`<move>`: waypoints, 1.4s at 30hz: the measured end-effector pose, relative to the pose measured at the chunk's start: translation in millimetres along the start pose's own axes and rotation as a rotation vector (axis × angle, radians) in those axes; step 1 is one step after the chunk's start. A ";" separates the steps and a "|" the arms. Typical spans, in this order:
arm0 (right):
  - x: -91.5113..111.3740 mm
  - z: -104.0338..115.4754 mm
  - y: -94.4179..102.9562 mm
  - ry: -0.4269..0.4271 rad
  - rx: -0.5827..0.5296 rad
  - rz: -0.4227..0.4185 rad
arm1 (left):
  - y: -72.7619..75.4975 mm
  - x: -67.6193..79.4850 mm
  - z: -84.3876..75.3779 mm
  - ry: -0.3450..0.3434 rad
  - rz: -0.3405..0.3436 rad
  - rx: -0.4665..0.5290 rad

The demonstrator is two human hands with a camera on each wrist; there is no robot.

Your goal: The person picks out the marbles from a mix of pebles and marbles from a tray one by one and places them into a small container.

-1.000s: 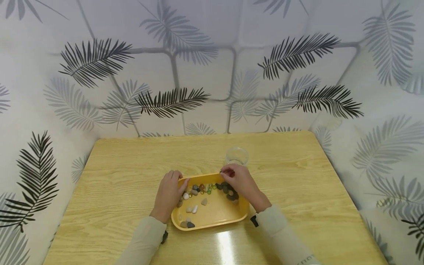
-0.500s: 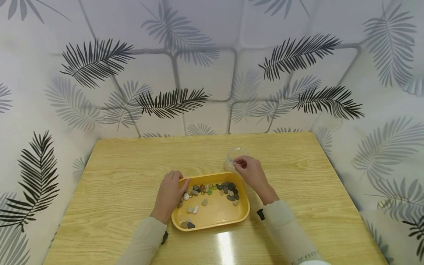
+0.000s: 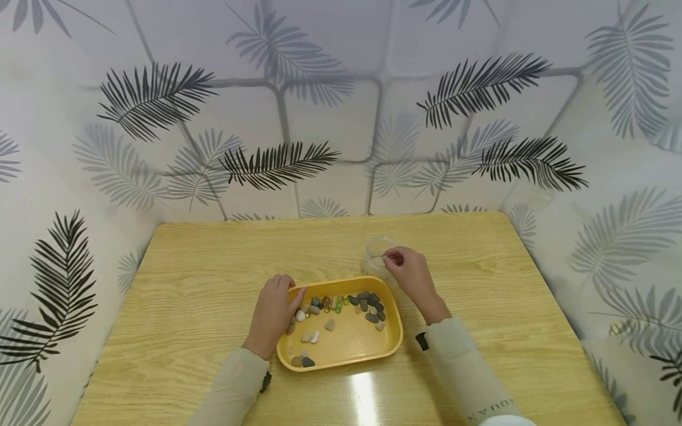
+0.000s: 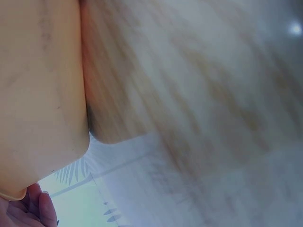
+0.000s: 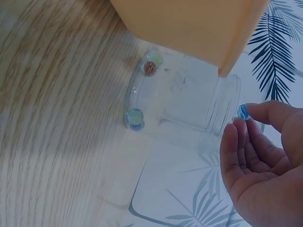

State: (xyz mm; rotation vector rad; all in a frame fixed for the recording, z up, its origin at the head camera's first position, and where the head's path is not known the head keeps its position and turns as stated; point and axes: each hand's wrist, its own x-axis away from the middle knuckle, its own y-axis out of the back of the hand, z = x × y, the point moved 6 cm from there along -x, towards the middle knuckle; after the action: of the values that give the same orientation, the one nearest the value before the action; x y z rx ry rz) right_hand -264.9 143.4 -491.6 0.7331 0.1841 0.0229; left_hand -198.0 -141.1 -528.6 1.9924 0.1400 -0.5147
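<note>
My right hand is beside the mouth of a clear jar, behind the tray. Between thumb and fingers it pinches a blue-streaked clear marble, right at the jar's rim in the right wrist view. Several marbles lie at the bottom of the jar. My left hand grips the far left corner of a yellow tray, thumb over the rim. In the left wrist view the tray's outer wall hides much of that hand.
Inside the tray, dark stones cluster at the far right. Green and amber marbles lie along the far side, with pale and grey stones to the left and centre. A patterned wall borders the wooden table.
My right hand has moved from over the tray's far right side, back and right to the jar's mouth, uncovering the dark stones. My left hand stays on the tray.
</note>
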 end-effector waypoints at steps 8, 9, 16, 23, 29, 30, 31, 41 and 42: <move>-1.6 -7.6 8.5 -0.043 0.025 -0.040 | -0.1 0.0 -0.8 0.002 0.004 -0.001; -1.7 -8.3 9.2 -0.047 0.027 -0.044 | -0.2 -0.1 -0.8 0.002 0.003 -0.003; -0.8 -10.4 13.6 -0.053 0.045 -0.064 | -1.9 -0.2 0.0 0.005 0.009 -0.002; 1.2 -9.9 15.1 -0.061 0.038 -0.053 | -0.1 -0.1 -1.5 -0.006 -0.001 0.004; 2.7 -9.9 15.9 -0.058 0.042 -0.050 | 0.7 -0.3 -1.5 -0.005 0.002 0.007; 3.0 -9.8 15.9 -0.058 0.043 -0.048 | 0.9 -0.2 -1.6 -0.005 0.001 0.008; 3.4 -9.7 16.0 -0.058 0.042 -0.048 | 1.2 -0.2 -1.6 -0.006 -0.001 0.009; 6.5 -6.9 15.0 -0.036 0.034 -0.058 | 2.0 -0.4 -2.3 0.005 0.014 0.010; 7.1 -6.4 14.6 -0.036 0.033 -0.057 | 1.6 -0.5 -2.2 0.007 0.017 0.007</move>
State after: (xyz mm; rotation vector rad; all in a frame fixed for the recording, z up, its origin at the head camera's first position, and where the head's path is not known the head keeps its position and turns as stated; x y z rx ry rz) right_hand -258.4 159.1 -487.6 0.7601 0.1712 -0.0475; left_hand -197.3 -139.9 -526.3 2.0003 0.1251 -0.4979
